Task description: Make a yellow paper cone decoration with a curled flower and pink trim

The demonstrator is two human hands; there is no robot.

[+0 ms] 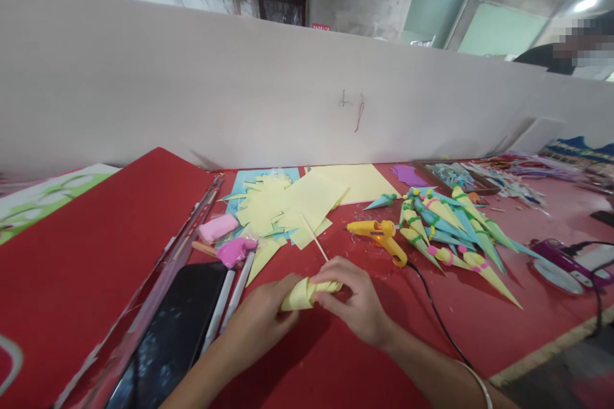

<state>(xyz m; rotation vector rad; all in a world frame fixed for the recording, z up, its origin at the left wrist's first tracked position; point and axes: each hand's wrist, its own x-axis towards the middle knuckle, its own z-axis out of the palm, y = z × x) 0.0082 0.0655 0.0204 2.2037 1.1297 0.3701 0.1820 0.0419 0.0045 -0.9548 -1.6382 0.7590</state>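
Note:
Between my two hands is a piece of yellow paper, curled into a roll. My left hand is closed on its left end, the fingers partly hidden behind it. My right hand pinches the right part with thumb and fingers. A thin pale stick lies just beyond my right hand, its near end reaching the fingers. Farther off, cut yellow paper pieces are heaped over blue sheets. A yellow glue gun lies on the red table to the right, its black cord trailing toward me.
Several yellow and blue paper cones are piled right of the glue gun. A black phone, white markers and pink clay packets lie at left. A white partition stands behind. One person is beyond it.

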